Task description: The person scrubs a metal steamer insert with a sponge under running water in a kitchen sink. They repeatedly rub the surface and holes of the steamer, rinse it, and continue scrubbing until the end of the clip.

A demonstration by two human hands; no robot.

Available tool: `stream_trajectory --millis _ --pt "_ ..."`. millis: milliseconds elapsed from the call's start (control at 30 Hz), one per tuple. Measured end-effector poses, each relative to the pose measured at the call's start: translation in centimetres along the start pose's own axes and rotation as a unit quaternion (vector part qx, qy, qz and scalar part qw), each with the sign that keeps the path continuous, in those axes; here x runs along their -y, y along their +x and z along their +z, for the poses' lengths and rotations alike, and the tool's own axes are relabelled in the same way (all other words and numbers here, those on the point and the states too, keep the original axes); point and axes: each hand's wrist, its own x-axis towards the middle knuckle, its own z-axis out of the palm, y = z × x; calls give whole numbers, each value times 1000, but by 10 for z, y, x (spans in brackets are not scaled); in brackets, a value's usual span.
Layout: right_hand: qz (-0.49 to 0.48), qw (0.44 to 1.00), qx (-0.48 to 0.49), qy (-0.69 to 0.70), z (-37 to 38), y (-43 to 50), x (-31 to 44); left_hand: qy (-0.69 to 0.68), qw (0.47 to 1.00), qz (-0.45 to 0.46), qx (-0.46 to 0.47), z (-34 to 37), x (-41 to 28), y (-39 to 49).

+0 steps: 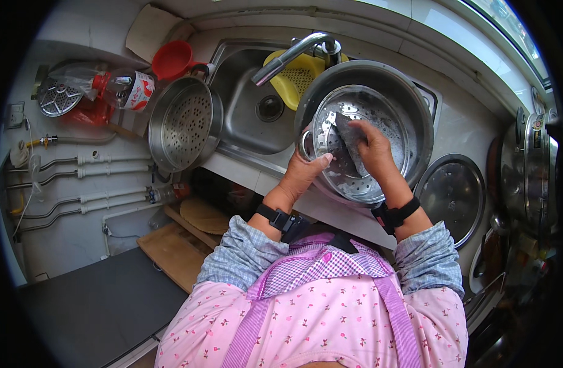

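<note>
My left hand point(305, 171) grips the near left rim and loop handle of a perforated metal steamer tier point(391, 172), its thumb over the edge. The tier lies tilted inside a large round metal basin point(421, 108) and has wet, whitish suds on its surface. My right hand point(374, 148) holds a dark grey scouring cloth or pad point(350, 138) against the tier's perforated bottom. Over the sink, a chrome faucet point(286, 60) reaches out to the left of the basin; no water is seen flowing from it.
Left of the steel sink point(244, 133) stands another steamer tier point(182, 124), near a red plastic ladle point(172, 60) and a plastic bottle point(125, 89). A yellow strainer point(304, 76) sits behind the faucet. At right lie a round lid point(451, 198) and stacked pots point(534, 170).
</note>
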Motion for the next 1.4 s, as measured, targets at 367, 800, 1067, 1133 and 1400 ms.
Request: stream_trajectory --millis 367,800,1067,1133,1400 --pt "79 986 105 -106 -10 0 -4 33 999 12 -8 0 -2 -1" --pt "-214 963 15 -160 18 9 12 54 998 20 -4 -3 -1 0" --pt "-71 996 10 -49 8 18 26 40 999 22 -10 -3 3 -1" --pt "-107 991 -76 26 7 24 37 51 998 31 -12 -3 4 0" --pt "-171 983 -65 26 31 41 70 129 991 -3 -35 -1 1 -2"
